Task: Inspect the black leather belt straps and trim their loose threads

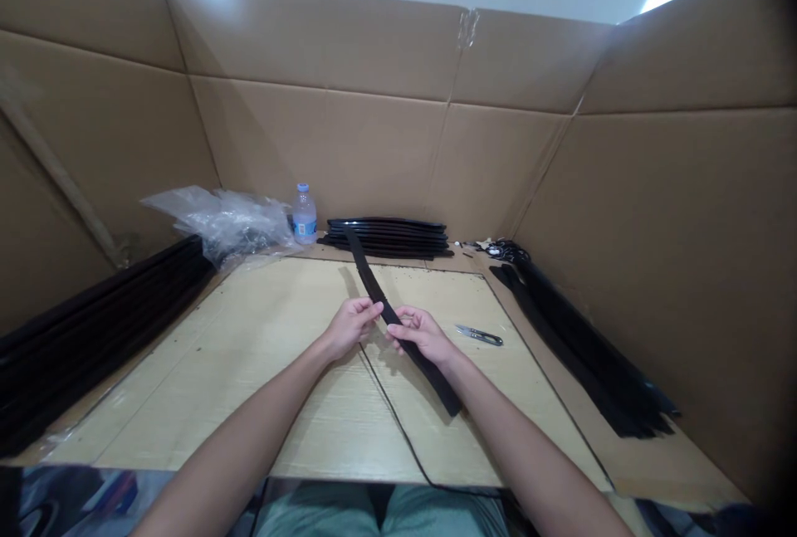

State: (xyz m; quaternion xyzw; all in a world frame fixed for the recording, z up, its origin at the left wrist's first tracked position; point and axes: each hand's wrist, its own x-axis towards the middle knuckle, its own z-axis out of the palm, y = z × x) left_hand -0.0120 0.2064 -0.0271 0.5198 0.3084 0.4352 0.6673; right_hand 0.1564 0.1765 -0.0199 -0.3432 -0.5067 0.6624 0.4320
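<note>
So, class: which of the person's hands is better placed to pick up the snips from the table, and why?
Probably the right hand: the snips lie just to its right, while the left hand is farther off, across the black strap. Both hands grip that strap, so one must let go.

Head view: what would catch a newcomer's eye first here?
The left hand and right hand pinch a long black strip above the middle of the pale board. Cardboard walls enclose it, with a back stack, a left bundle and a right pile of dark strips. Small snips lie right of the hands.
</note>
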